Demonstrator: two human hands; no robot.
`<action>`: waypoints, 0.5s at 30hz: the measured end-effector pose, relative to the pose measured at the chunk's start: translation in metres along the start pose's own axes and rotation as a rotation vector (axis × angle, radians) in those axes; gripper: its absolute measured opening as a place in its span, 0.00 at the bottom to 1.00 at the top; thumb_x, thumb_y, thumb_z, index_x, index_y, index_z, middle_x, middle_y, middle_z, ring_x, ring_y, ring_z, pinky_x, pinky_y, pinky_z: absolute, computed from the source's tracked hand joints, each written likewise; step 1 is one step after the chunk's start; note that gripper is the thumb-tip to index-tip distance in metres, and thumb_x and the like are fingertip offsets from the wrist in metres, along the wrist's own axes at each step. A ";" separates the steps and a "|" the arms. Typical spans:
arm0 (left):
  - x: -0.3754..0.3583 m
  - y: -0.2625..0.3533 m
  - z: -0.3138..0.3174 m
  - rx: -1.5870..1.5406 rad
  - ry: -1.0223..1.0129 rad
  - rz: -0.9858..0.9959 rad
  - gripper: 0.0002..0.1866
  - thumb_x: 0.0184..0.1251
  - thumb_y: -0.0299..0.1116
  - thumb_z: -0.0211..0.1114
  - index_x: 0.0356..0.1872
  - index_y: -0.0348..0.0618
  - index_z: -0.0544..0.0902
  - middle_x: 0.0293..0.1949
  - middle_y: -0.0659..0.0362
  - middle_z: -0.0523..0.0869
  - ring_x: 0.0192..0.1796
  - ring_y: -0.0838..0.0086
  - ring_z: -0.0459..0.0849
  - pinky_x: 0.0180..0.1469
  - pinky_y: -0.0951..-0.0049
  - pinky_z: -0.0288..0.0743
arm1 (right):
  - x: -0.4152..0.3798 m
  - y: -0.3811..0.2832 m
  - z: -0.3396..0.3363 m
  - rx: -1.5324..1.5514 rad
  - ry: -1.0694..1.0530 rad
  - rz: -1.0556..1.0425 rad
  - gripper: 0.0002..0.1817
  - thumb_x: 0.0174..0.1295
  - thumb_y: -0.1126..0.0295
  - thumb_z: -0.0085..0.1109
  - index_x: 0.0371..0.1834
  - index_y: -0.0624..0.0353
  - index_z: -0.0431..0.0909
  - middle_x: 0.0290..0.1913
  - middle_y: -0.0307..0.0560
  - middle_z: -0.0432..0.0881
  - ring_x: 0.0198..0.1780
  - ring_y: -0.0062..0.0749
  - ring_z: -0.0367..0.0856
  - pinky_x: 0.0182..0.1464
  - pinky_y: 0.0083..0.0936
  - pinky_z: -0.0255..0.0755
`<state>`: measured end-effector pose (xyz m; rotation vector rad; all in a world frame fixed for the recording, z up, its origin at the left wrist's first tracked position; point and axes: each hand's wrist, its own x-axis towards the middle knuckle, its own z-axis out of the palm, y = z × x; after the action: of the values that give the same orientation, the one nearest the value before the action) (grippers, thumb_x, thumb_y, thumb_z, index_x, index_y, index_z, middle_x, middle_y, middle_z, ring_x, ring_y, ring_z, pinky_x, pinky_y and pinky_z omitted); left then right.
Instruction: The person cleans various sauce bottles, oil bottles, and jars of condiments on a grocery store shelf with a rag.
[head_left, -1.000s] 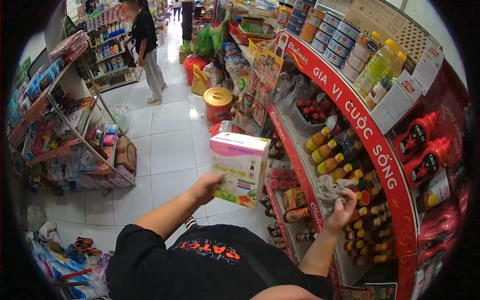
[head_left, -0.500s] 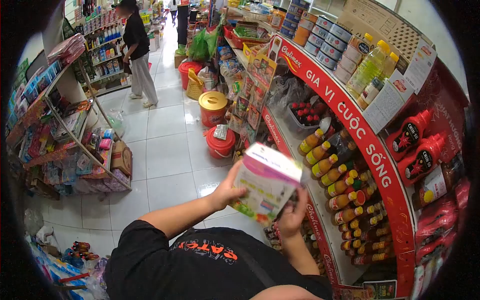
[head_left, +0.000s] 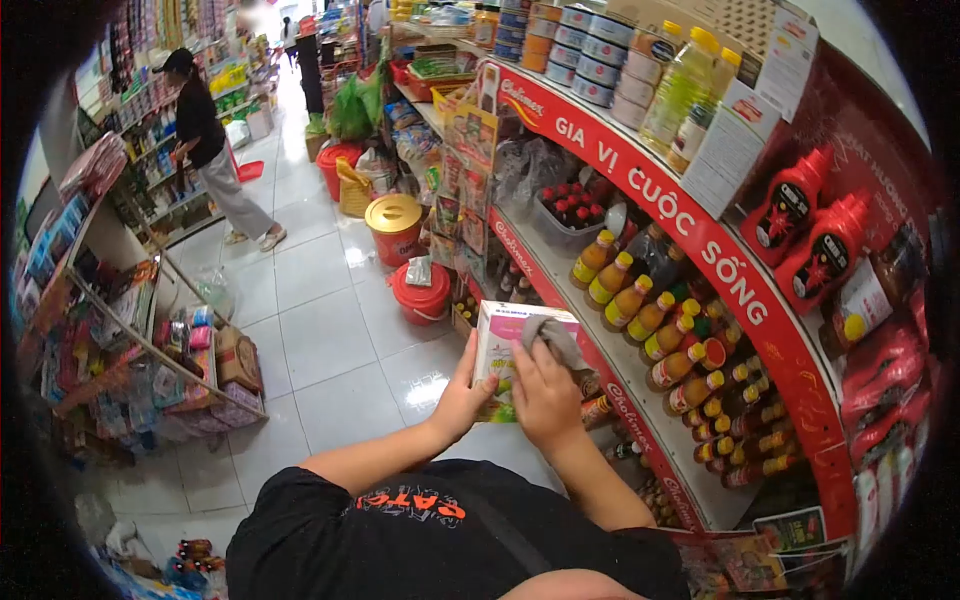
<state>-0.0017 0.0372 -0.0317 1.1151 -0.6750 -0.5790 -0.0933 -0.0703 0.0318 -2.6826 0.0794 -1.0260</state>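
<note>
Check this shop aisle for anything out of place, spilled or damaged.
A loose silvery packet lies atop the nearest red bucket, an odd spot for it. I see no spill; the box in the left hand shows no clear damage, though the grey cloth hides part.

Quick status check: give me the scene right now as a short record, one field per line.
Left hand: gripping the left side of the box
Right hand: fingers over a grey cloth, at the box's upper part
Right side: red-edged shelf with yellow-capped bottles
Floor: lidded red bucket
Other person: standing further up the aisle
</note>
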 end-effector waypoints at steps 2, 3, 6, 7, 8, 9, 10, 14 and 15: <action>0.006 0.007 -0.001 0.046 0.018 0.046 0.42 0.64 0.44 0.56 0.68 0.42 0.38 0.67 0.53 0.52 0.66 0.68 0.56 0.64 0.72 0.51 | -0.004 -0.005 0.005 0.091 -0.095 -0.031 0.25 0.50 0.74 0.56 0.55 0.58 0.69 0.51 0.57 0.73 0.40 0.49 0.77 0.43 0.35 0.72; 0.009 0.004 -0.006 0.021 0.023 0.075 0.42 0.64 0.45 0.55 0.68 0.42 0.38 0.67 0.53 0.52 0.66 0.68 0.56 0.64 0.72 0.51 | -0.007 -0.008 0.009 0.124 -0.106 -0.061 0.25 0.50 0.74 0.55 0.55 0.58 0.69 0.51 0.56 0.73 0.40 0.48 0.77 0.42 0.34 0.72; 0.019 0.004 -0.014 -0.088 0.072 0.059 0.42 0.65 0.50 0.52 0.68 0.42 0.38 0.67 0.53 0.53 0.65 0.67 0.57 0.64 0.71 0.51 | -0.014 -0.004 0.011 0.220 -0.179 -0.215 0.22 0.50 0.75 0.55 0.53 0.58 0.72 0.49 0.50 0.76 0.38 0.42 0.78 0.41 0.31 0.73; 0.022 0.004 -0.016 -0.098 0.077 0.078 0.42 0.65 0.50 0.51 0.68 0.42 0.38 0.67 0.53 0.53 0.66 0.67 0.56 0.64 0.71 0.51 | -0.021 0.001 0.012 0.220 -0.217 -0.265 0.22 0.49 0.75 0.55 0.52 0.58 0.73 0.48 0.49 0.77 0.38 0.41 0.78 0.41 0.31 0.74; 0.023 0.004 -0.016 -0.109 0.082 0.097 0.42 0.65 0.50 0.51 0.68 0.42 0.38 0.67 0.53 0.54 0.66 0.68 0.56 0.64 0.71 0.51 | -0.026 0.007 0.013 0.219 -0.254 -0.317 0.21 0.49 0.75 0.55 0.51 0.58 0.74 0.48 0.48 0.77 0.38 0.40 0.79 0.41 0.30 0.74; 0.022 0.010 -0.010 -0.114 0.036 0.108 0.41 0.65 0.51 0.50 0.68 0.42 0.38 0.66 0.52 0.54 0.66 0.67 0.56 0.65 0.71 0.51 | -0.028 0.014 0.012 0.196 -0.164 -0.329 0.21 0.47 0.76 0.56 0.48 0.58 0.76 0.45 0.48 0.78 0.37 0.41 0.78 0.42 0.30 0.73; 0.021 0.008 -0.006 -0.027 0.012 0.105 0.41 0.65 0.50 0.51 0.68 0.42 0.39 0.67 0.52 0.53 0.66 0.67 0.55 0.65 0.71 0.51 | -0.028 0.020 0.008 0.144 -0.099 -0.282 0.21 0.48 0.75 0.55 0.49 0.56 0.75 0.45 0.49 0.78 0.37 0.40 0.78 0.41 0.30 0.73; 0.004 0.006 0.025 0.200 -0.072 -0.022 0.42 0.61 0.43 0.58 0.68 0.41 0.42 0.67 0.50 0.53 0.66 0.67 0.56 0.64 0.72 0.52 | -0.007 0.023 -0.021 -0.020 0.058 -0.060 0.21 0.50 0.73 0.54 0.51 0.56 0.74 0.47 0.53 0.76 0.38 0.41 0.77 0.41 0.32 0.72; 0.002 -0.004 0.032 0.197 -0.104 -0.043 0.43 0.60 0.41 0.60 0.68 0.42 0.42 0.67 0.50 0.54 0.65 0.68 0.57 0.63 0.73 0.53 | -0.004 0.022 -0.028 -0.057 0.069 -0.011 0.22 0.50 0.73 0.55 0.51 0.57 0.74 0.48 0.54 0.75 0.38 0.42 0.76 0.43 0.33 0.71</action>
<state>-0.0245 0.0147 -0.0256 1.2923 -0.8131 -0.6203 -0.1137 -0.0975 0.0428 -2.7013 0.1092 -1.1368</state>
